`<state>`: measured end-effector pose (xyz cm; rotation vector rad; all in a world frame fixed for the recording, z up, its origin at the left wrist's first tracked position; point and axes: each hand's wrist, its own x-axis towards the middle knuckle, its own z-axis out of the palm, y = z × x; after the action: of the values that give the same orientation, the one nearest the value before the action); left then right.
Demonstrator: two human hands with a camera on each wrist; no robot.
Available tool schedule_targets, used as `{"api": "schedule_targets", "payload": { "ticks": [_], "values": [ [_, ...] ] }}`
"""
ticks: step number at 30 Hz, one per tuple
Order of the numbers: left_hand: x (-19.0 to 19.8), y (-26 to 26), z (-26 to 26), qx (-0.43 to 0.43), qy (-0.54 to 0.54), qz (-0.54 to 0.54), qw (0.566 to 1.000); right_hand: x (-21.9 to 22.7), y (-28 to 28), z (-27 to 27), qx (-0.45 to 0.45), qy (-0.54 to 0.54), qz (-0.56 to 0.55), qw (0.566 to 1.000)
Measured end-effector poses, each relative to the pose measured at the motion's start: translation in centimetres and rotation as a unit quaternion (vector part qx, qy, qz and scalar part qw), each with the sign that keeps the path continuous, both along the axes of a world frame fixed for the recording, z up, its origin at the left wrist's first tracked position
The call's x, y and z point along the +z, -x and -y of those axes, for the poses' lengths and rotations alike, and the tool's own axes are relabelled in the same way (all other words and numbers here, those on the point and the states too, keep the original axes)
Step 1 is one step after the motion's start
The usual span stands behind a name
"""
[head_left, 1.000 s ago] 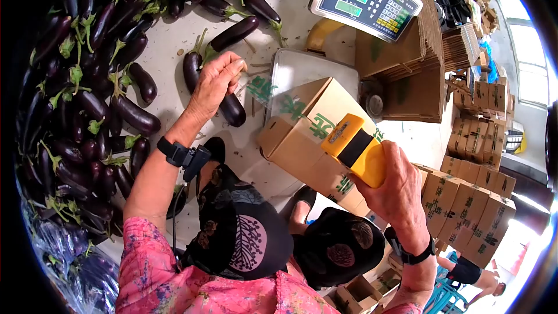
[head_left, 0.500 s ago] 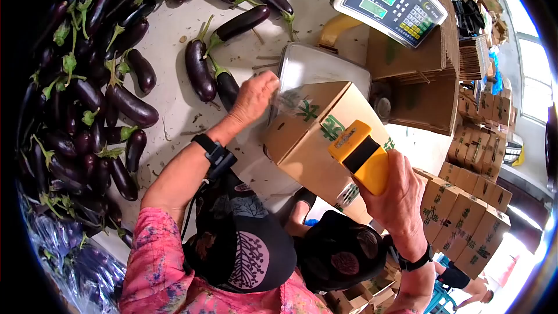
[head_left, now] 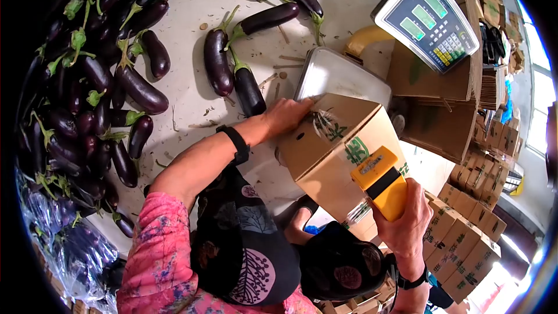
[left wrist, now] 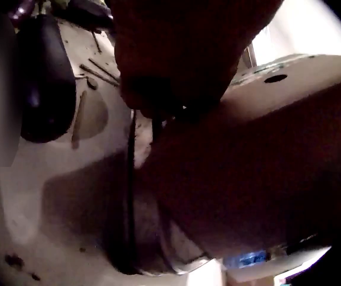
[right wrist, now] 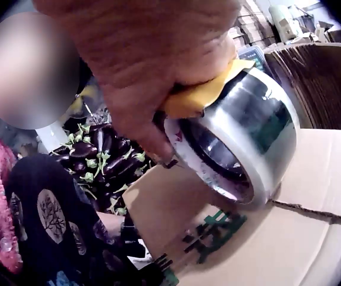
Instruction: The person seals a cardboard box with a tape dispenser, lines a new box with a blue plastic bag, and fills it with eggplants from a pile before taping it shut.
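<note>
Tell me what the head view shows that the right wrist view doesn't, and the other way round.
Only the head view shows the left hand at the edge of the box and the scale's metal plate.

Only the right wrist view shows the side and hollow core of the tape roll.

Both show the right hand gripping the yellow dispenser by the box, with eggplants farther off.

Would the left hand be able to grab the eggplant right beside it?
Probably yes: that eggplant lies close to the left hand, with nothing seen between them. The hand would just have to turn away from the box.
</note>
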<state>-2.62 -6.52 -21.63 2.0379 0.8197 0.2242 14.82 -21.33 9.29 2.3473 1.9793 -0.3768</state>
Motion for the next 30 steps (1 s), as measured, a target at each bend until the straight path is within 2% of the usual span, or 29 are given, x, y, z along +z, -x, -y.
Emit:
{"api": "schedule_targets", "payload": {
  "ticks": [2,5,8,9,12,15,16,18,22,24,26,30],
  "values": [
    [-0.1,0.5,-0.2,-0.022,0.009,-0.044,0.999,0.0,0.2,0.0,0.001,-0.012,-0.002,1.000],
    [3.1,-0.7,-0.9,0.207,0.069,0.076,0.973,-0.1,0.1,0.0,0.005,-0.034,0.001,0.999],
    [0.4,-4.7,-0.5,0.200,-0.053,0.253,0.945,-0.3,-0.1,-0.1,0.006,-0.035,-0.008,0.999],
    [-0.3,-4.4,-0.9,0.089,-0.151,0.284,0.943,-0.4,-0.3,0.1,0.001,-0.041,-0.013,0.999],
    [-1.9,-4.3,-1.1,0.080,-0.150,0.207,0.964,-0.5,-0.9,0.4,0.005,-0.047,-0.033,0.998],
    [-1.6,-4.2,-0.9,0.105,-0.103,0.203,0.968,-0.7,-1.2,0.9,0.006,-0.062,-0.053,0.997],
    [-1.1,-4.4,-0.9,0.133,-0.015,0.198,0.971,-0.8,-1.2,0.9,0.012,-0.067,-0.052,0.996],
    [1.7,-4.6,-1.0,0.184,0.165,0.182,0.952,-0.8,-1.4,0.9,0.023,-0.073,-0.046,0.996],
    [8.7,-5.1,-0.8,0.157,0.284,0.239,0.915,-0.7,-1.4,0.9,0.012,-0.068,-0.058,0.996],
    [12.8,-5.4,-0.7,0.106,0.138,0.306,0.936,-0.8,-1.6,0.9,0.016,-0.077,-0.067,0.995],
    [16.2,-5.6,-0.5,0.105,0.097,0.257,0.956,-0.8,-1.7,1.0,0.026,-0.080,-0.057,0.995],
    [16.9,-6.6,0.8,0.111,-0.103,0.152,0.977,-0.8,-1.8,1.0,0.012,-0.075,-0.071,0.995]
  ]
}}
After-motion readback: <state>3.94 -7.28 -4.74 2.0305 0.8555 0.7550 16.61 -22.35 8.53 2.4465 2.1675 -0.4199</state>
